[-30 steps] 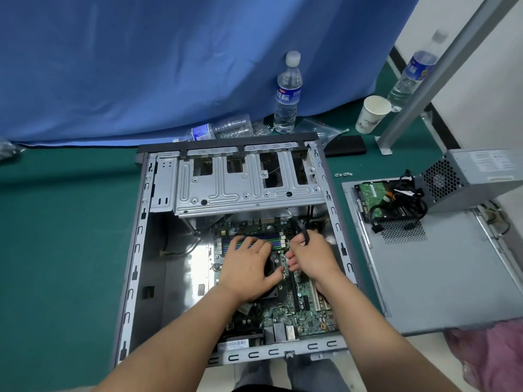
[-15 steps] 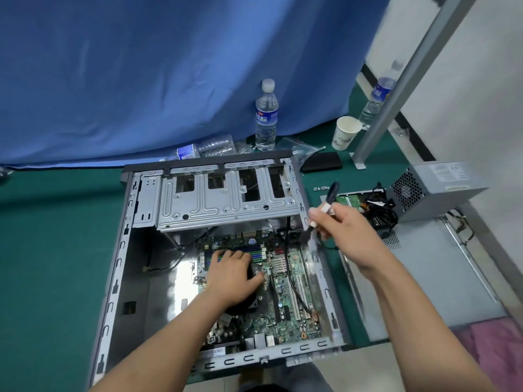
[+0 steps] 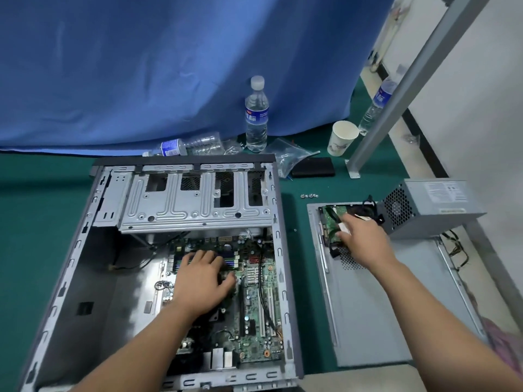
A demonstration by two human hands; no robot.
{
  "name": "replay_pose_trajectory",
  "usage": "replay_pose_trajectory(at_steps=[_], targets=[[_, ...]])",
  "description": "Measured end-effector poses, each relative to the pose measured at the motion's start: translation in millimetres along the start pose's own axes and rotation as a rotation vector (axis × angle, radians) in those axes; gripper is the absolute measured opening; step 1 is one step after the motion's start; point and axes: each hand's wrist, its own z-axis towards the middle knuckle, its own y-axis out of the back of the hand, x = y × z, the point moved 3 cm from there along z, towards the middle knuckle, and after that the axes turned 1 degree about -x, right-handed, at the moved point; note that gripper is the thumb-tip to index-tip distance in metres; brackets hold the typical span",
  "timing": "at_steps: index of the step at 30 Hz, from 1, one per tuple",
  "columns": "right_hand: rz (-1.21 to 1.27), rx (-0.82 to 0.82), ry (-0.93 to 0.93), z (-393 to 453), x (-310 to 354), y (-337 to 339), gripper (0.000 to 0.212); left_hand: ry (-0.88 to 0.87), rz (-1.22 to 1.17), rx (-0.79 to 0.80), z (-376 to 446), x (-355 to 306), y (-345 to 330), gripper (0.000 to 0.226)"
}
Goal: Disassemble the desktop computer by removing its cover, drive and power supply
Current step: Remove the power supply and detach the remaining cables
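Computer case (image 3: pixel 85 250) lies open, its cover (image 3: pixel 376 306), drive (image 3: pixel 332 222) and power supply (image 3: pixel 433 207) already out beside it, left hand (image 3: pixel 202 281) spread on the motherboard (image 3: pixel 254 306), right hand (image 3: pixel 362 239) pinching a white-handled tool (image 3: pixel 343 226) over the drive.

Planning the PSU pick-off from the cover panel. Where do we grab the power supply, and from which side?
Take the power supply by its long plain side walls, coming from above and the right. Its fan-grille end faces the drive, with black cables bunched there and the right hand over them, so that end is crowded. It lies flat on the side cover, top face open.
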Motion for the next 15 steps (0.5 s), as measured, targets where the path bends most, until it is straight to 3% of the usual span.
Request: replay_pose_trajectory(at_steps=[3, 6, 15], targets=[[-0.178, -0.106, 0.034, 11.7, -3.3, -8.6, 0.014, -0.001, -0.025, -0.055, -0.3, -1.1, 0.9, 0.068], [-0.274, -0.088, 0.014, 21.8, -6.2, -20.8, 0.011, -0.006, -0.029, -0.092, -1.3, -1.6, 1.3, 0.062], [-0.13, -0.007, -0.011, 30.6, -16.5, -47.3, 0.022, -0.011, -0.009, -0.106, -1.8, -1.0, 1.1, 0.058]])
